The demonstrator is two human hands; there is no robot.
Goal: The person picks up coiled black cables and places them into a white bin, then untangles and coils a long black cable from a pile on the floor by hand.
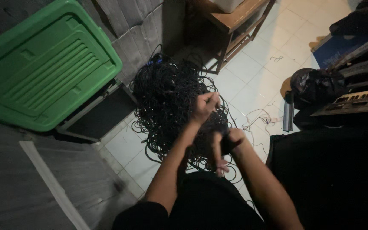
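If I tug too hard, I judge the loops could cinch into knots — the black cable pile [167,106] on the tiled floor [252,72] is badly tangled. My left hand [205,104] is fisted around strands above it; my right hand [228,142] grips a dark bundle, fingers curled.

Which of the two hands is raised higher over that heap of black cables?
The left hand, closed in a fist above the black cable heap. The right hand sits lower and nearer the body, gripping a dark bundle.
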